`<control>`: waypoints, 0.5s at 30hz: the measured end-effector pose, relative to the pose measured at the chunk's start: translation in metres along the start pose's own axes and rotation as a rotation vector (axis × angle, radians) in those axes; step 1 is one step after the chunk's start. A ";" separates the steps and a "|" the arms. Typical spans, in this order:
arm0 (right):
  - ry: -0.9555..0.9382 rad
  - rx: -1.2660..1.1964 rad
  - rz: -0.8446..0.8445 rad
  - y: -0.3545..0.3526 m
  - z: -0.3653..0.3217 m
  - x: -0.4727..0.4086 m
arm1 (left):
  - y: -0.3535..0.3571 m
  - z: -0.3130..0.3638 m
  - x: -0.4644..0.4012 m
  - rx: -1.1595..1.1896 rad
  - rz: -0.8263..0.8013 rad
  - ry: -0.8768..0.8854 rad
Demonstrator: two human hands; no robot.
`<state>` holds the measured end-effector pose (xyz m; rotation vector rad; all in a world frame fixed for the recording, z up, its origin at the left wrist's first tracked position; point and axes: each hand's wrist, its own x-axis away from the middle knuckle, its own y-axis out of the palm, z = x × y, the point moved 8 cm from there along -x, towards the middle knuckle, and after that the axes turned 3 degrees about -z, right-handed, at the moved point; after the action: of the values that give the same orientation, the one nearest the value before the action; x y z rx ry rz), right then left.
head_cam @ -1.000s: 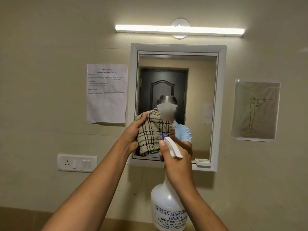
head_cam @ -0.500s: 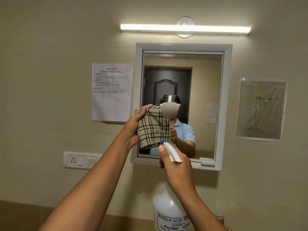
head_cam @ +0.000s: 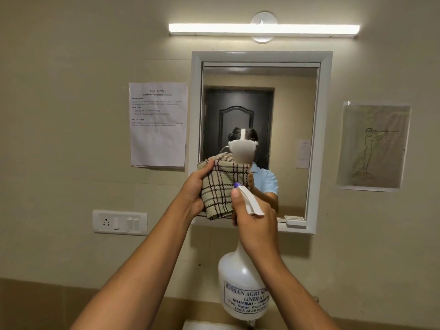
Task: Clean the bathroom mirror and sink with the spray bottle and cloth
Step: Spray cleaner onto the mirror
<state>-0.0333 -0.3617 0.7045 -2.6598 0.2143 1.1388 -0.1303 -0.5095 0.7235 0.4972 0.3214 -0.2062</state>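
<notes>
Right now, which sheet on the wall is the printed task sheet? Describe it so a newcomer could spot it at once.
Start at the white-framed mirror under the tube light. The task sheet hangs just left of its frame, above the switch plate. Unlike the line drawing of a standing figure right of the mirror, it is white and carries typed text.

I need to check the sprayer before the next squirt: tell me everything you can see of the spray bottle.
The spray bottle is white, translucent-looking plastic with a round body, a tapering neck and a white trigger head tipped by a blue nozzle. It hangs upright in front of the wall below the mirror, nozzle aimed towards the glass. The right hand grips its neck and head. A printed label reads KISSAN AGRI, partly hidden by the forearm. The liquid level cannot be told.
</notes>
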 end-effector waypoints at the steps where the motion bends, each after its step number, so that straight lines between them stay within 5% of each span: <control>1: -0.007 0.009 -0.012 0.005 0.002 0.004 | 0.001 -0.001 0.000 0.009 -0.001 -0.002; 15: 0.016 0.063 0.062 -0.018 0.032 0.012 | -0.007 0.010 0.018 0.024 0.002 0.059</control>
<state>-0.0430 -0.3359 0.6776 -2.6245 0.3318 1.1099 -0.1125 -0.5228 0.7226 0.5277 0.3767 -0.1939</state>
